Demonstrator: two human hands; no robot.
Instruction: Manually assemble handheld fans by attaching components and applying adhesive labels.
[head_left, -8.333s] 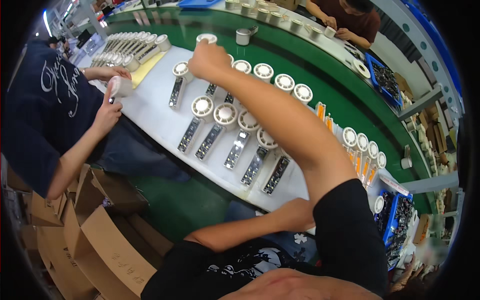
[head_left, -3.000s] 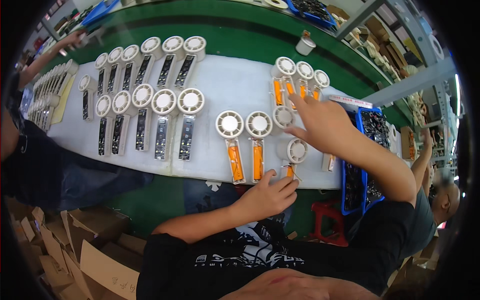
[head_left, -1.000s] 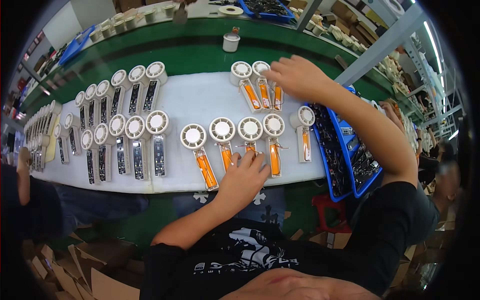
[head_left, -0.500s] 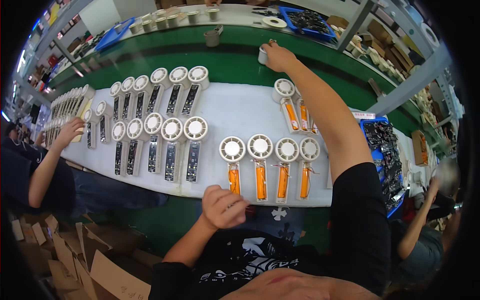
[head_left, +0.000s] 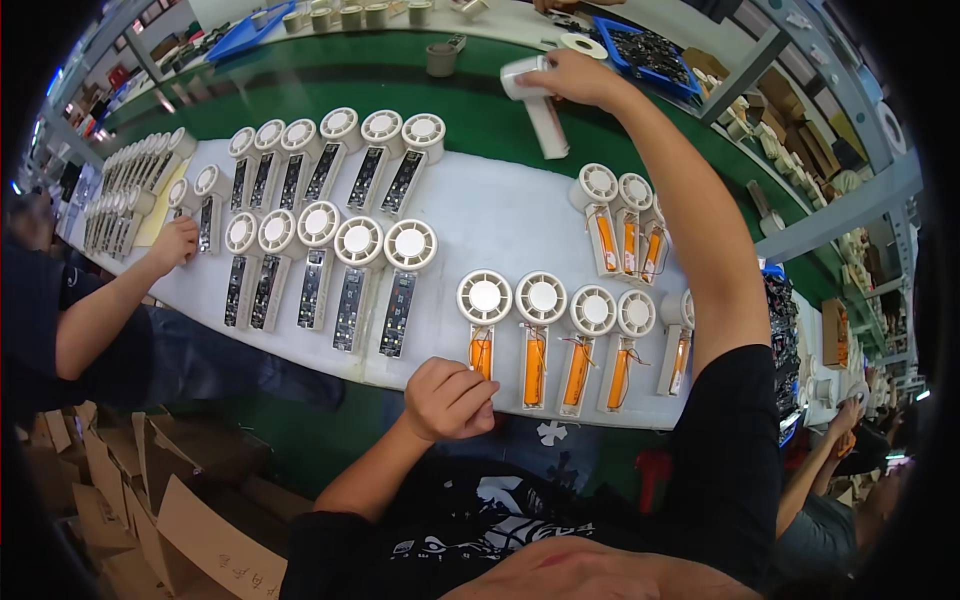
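My right hand [head_left: 575,78] reaches across to the far side and grips a white handheld fan [head_left: 547,125] by its round head. The fan's handle hangs down over the green surface. My left hand [head_left: 447,400] is curled shut at the table's near edge, and nothing shows in it. Beside it lies a fan with an orange battery [head_left: 481,350] in its open handle. To the right of that, several more battery fans [head_left: 534,360] form a row with thin wires showing. Behind them is a second group of battery fans [head_left: 628,240], partly hidden by my right arm.
Fans with black circuit boards [head_left: 350,300] lie in two rows on the left of the white mat [head_left: 480,200]. A co-worker's hand [head_left: 176,242] touches that end. A grey cup-like part [head_left: 441,60] stands on the green surface. Cardboard boxes [head_left: 200,460] stand at lower left, a metal post [head_left: 840,215] at right.
My right hand has lifted the white fan off the green surface, so its handle now shows. My left hand stays curled. The co-worker's hand has moved right, toward the board fans.
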